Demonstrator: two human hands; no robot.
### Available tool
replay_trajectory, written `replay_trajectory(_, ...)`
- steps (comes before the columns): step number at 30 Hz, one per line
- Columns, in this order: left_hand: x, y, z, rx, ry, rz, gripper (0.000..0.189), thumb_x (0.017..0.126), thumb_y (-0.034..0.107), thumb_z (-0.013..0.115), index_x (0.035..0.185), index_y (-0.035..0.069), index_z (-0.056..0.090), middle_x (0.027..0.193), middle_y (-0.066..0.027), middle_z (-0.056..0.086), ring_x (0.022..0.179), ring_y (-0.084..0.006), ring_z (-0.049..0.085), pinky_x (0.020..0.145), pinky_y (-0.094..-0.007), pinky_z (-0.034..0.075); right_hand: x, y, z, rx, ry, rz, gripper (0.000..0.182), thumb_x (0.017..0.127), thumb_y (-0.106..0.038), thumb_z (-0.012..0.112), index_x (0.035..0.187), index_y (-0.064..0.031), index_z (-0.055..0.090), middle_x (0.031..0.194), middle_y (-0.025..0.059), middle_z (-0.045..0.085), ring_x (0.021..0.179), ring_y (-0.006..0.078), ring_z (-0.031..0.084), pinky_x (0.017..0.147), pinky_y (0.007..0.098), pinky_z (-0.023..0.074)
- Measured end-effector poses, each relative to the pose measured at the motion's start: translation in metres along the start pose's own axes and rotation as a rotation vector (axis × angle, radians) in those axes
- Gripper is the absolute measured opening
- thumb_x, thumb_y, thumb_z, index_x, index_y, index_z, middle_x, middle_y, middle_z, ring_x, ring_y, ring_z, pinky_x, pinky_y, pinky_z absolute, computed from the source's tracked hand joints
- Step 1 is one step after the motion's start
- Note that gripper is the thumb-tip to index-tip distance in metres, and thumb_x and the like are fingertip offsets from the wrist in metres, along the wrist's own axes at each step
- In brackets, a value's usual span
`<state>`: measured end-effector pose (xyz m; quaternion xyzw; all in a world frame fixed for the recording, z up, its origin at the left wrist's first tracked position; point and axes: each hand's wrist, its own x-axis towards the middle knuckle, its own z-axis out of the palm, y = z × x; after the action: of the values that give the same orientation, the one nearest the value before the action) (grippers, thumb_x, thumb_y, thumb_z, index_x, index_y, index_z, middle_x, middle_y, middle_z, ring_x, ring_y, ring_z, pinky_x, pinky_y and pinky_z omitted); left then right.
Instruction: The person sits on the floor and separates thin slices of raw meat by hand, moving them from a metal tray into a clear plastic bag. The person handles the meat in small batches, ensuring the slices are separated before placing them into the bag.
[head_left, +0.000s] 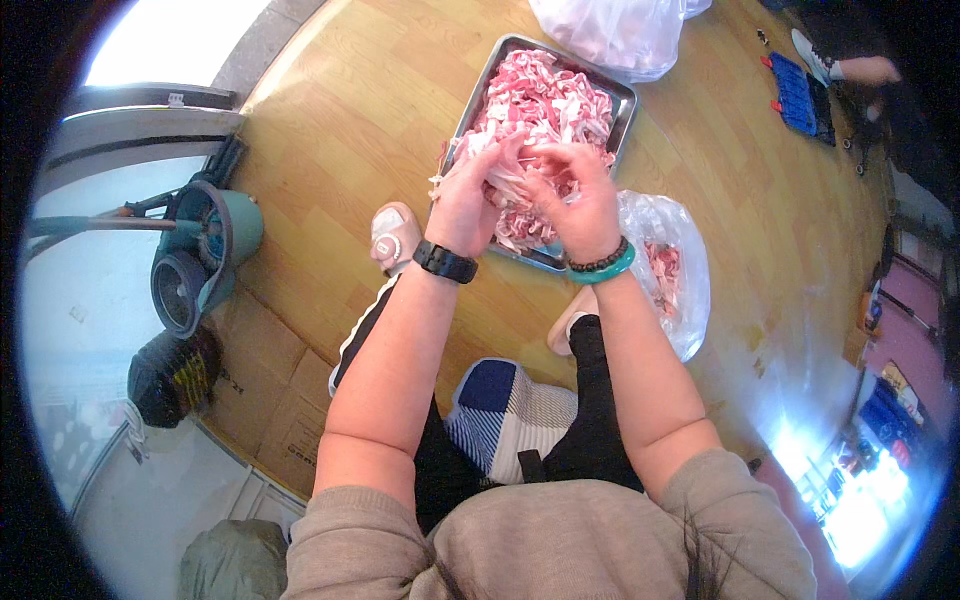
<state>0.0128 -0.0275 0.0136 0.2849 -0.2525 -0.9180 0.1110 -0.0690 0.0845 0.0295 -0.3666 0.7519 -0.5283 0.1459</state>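
On the floor before me lies a metal tray (628, 112) heaped with thin slices of raw, pink-and-white meat (544, 94). Over the near half of that heap, my left hand (466, 199) cups a bunch of slices, and a few scraps cling at its outer side. My right hand (583, 199) meets it from the other side, thumb and fingers curled around the same bunch. Parts of the fingers are hidden in the meat. A clear plastic bag (694, 277) with some meat pieces in it sits just right of my right wrist.
Beyond the tray stands a larger, filled plastic bag (615, 34). A mop bucket (244, 225) and flattened cardboard (277, 390) are at the left. At the far right are a blue case (795, 94) and another person's foot (810, 56). A cushioned seat (510, 420) shows between my legs.
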Motion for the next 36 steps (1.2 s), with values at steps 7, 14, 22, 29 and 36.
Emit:
replay_trajectory(7, 0.000, -0.011, -0.002, 0.039, -0.062, -0.054, 0.028, 0.081, 0.009, 0.048, 0.109, 0.003, 0.051, 0.089, -0.0012, 0.056, 0.076, -0.0074, 0.052, 0.062, -0.0197, 0.040, -0.008, 0.014, 0.002, 0.027, -0.097, 0.196, 0.014, 0.070, -0.009, 0.063, 0.079, -0.0028, 0.054, 0.070, 0.0094, 0.056, 0.061, 0.0181, 0.054, 0.058, 0.0282, 0.0440)
replay_trajectory(14, 0.000, -0.007, -0.007, 0.336, -0.091, -0.024, 0.037, 0.080, 0.004, 0.042, 0.117, 0.001, 0.044, 0.102, -0.0050, 0.054, 0.091, -0.0118, 0.052, 0.076, -0.0227, 0.042, 0.002, 0.025, -0.009, 0.969, 0.187, 0.465, 0.007, 0.081, -0.009, 0.053, 0.082, -0.0029, 0.049, 0.076, 0.0071, 0.060, 0.061, 0.0119, 0.054, 0.058, 0.0232, 0.0442)
replay_trajectory(22, -0.001, -0.005, -0.005, 0.379, -0.034, 0.043, 0.038, 0.081, 0.005, 0.046, 0.119, 0.001, 0.043, 0.102, -0.0056, 0.054, 0.089, -0.0118, 0.052, 0.074, -0.0241, 0.044, -0.005, 0.027, -0.009, 0.509, 0.082, 0.292, 0.008, 0.083, -0.005, 0.051, 0.090, -0.0043, 0.053, 0.081, 0.0051, 0.059, 0.069, 0.0115, 0.055, 0.063, 0.0243, 0.0453)
replay_trajectory(29, -0.002, -0.017, -0.002, 1.098, -0.126, 0.383, 0.031, 0.081, 0.005, 0.050, 0.110, -0.004, 0.046, 0.093, -0.0056, 0.050, 0.087, -0.0121, 0.049, 0.076, -0.0243, 0.042, -0.012, 0.030, 0.004, 0.208, -0.012, 0.389, 0.019, 0.075, -0.014, 0.061, 0.086, 0.0010, 0.057, 0.079, 0.0043, 0.058, 0.070, 0.0108, 0.055, 0.062, 0.0244, 0.0442)
replay_trajectory(36, -0.007, 0.000, 0.010, 0.785, -0.021, 0.125, 0.028, 0.085, 0.010, 0.047, 0.109, -0.003, 0.051, 0.085, -0.0045, 0.056, 0.074, -0.0083, 0.052, 0.066, -0.0208, 0.043, -0.010, 0.034, 0.000, 0.893, -0.017, 0.508, 0.014, 0.076, -0.008, 0.050, 0.085, 0.0007, 0.056, 0.081, 0.0058, 0.059, 0.073, 0.0143, 0.056, 0.069, 0.0247, 0.0445)
